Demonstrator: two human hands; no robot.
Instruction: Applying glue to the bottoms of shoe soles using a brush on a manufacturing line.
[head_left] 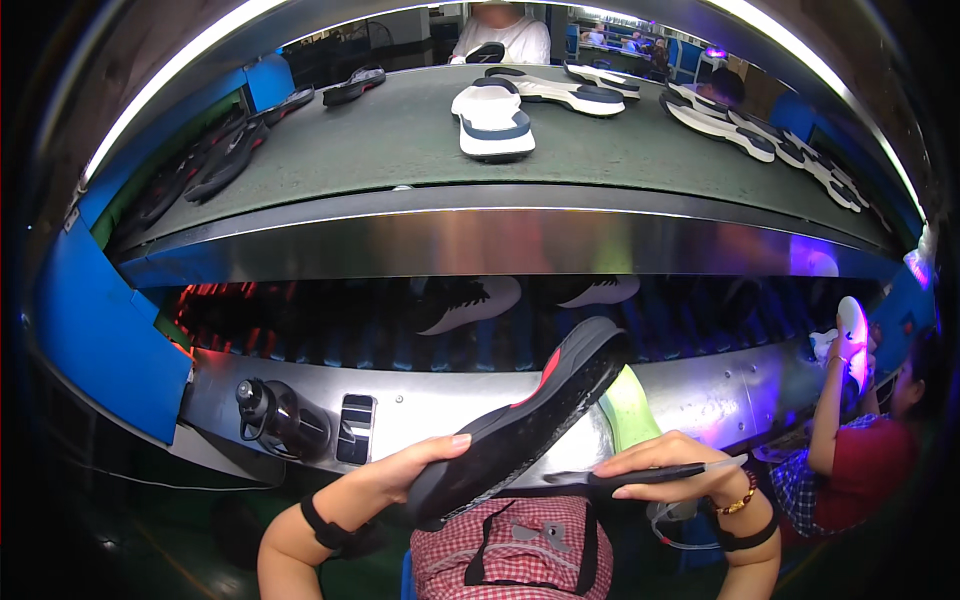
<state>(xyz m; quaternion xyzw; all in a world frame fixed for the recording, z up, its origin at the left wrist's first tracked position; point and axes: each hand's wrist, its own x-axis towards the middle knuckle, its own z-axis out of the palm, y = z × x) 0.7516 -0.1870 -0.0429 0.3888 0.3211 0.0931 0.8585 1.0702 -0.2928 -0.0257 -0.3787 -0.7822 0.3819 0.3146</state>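
Note:
A black shoe sole with a grey end and a red accent is held at a slant, its lower end in my left hand. My left thumb presses on the sole's side; the other fingers are hidden behind it. In my right hand, the fingers close on a slim black tool with a pale tapered end. Its thin dark tip points left, near the sole's lower edge; whether it touches cannot be told. Behind the sole, a light green shoe-shaped piece lies on the metal ledge.
A dark bottle and a phone stand on the metal ledge at left. Pale shoe parts sit on the lower rollers. White soles and black soles lie on the upper belt. A co-worker sits at right.

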